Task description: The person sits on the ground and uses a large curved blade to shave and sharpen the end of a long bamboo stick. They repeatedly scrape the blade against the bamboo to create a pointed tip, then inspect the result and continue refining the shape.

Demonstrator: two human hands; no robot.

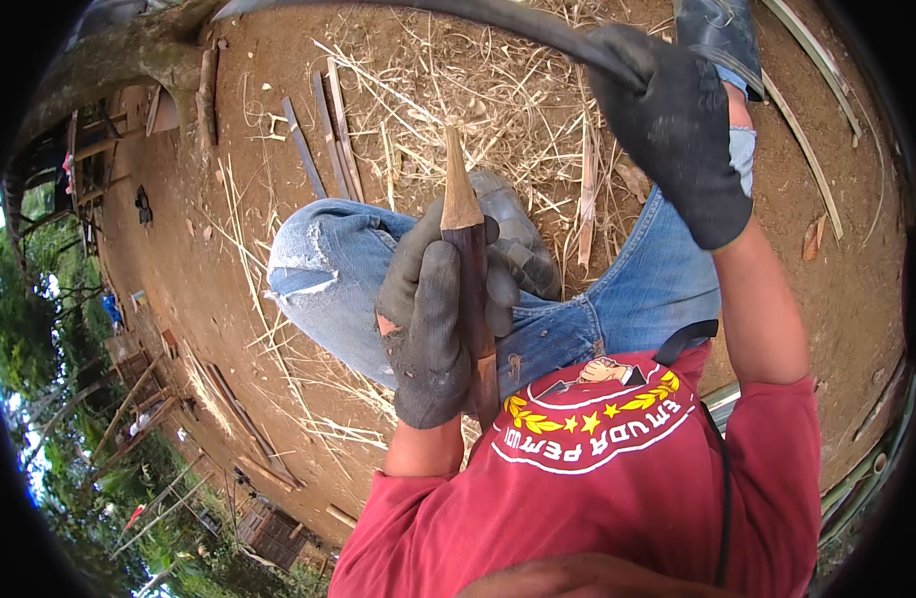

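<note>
My left hand (426, 314), in a dark glove with a small torn spot, is wrapped round a wooden stake (465, 259). Dark along its shaft, the stake has a pale, whittled point aimed away from me, above my bent left leg. My right hand (667, 130), also gloved, is raised at the upper right. It is closed on the end of a long, dark, curved tool that looks like a machete (508, 17). The tool stretches left along the top edge, partly out of view, apart from the stake.
Pale wood shavings (478, 75) litter the brown soil ahead. Several narrow wooden strips (330, 135) lie at the far left, near a tree trunk (129, 75). Long split strips (802, 154) are on the right. My boots (722, 40) rest on the ground.
</note>
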